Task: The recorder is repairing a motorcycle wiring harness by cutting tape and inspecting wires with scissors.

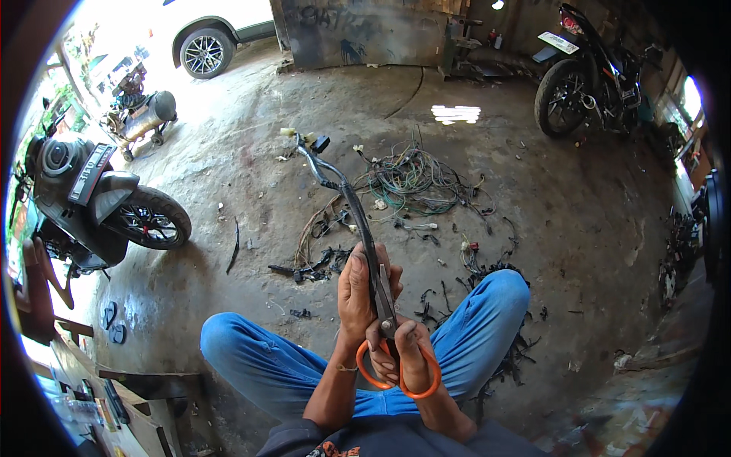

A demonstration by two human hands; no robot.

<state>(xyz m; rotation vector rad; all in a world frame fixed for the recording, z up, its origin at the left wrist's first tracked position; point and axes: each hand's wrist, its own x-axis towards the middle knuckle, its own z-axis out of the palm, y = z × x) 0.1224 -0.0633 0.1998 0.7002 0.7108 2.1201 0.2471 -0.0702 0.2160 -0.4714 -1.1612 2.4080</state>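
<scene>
My left hand [355,297] is closed around a black-sheathed wiring harness [355,204], which stretches up and away from it. At the far end the harness bares grey wires and carries pale and dark connectors. In my right hand [411,352] is a pair of scissors [387,323] with orange loop handles, fingers and thumb in the loops. The dark blades point away from me and lie along the harness, right beside my left hand. Whether they bite into the sheath I cannot tell.
Beyond my knees a tangle of coloured wires [411,179] lies on the concrete floor, with black harness scraps [312,266] nearer. One motorcycle [99,198] stands left, another [590,76] far right. A wooden bench [145,381] is at lower left, near blue sandals [114,324].
</scene>
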